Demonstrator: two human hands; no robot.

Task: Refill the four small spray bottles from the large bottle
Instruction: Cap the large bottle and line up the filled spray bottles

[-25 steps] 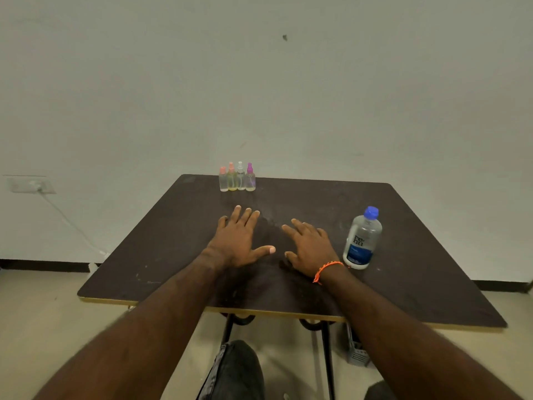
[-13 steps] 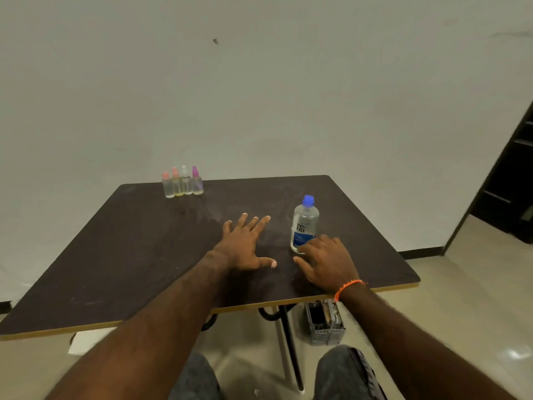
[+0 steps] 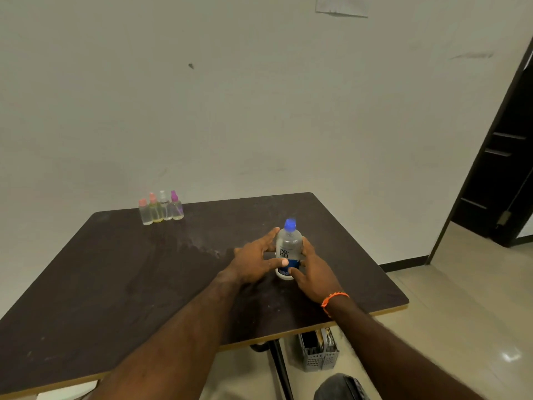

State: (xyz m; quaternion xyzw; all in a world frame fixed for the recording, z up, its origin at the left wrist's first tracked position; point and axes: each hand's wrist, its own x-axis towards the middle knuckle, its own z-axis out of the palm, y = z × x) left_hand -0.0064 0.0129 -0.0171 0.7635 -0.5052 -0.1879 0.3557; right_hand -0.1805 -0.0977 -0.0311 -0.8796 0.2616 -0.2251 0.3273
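Standing upright on the table (image 3: 115, 284), toward its right near edge, the large bottle (image 3: 287, 249) is flanked by both hands. The left hand (image 3: 256, 262) is laid against its left side, fingers (image 3: 269, 236) extended along the shoulder and thumb across the label; the right hand (image 3: 314, 269) is placed at its right side, thumb at the base. The fingers of both are only lightly curved, and it cannot be told whether a firm grip has been made.

The bottle is judged to be clear plastic, largely full and therefore moderately heavy, with smooth walls that may slip or yield if squeezed. A hold round the labelled midsection is advised, with the blue cap (image 3: 290, 224) left free for opening. The cap is seen in place.

The four spray bottles (image 3: 161, 210) are grouped, touching, at the far left edge, well apart from the large bottle, their tops fitted. Nothing is seen between the two groups. A grey basket (image 3: 318, 356) stands on the floor under the table, and an orange band (image 3: 334, 300) is worn on the right wrist.
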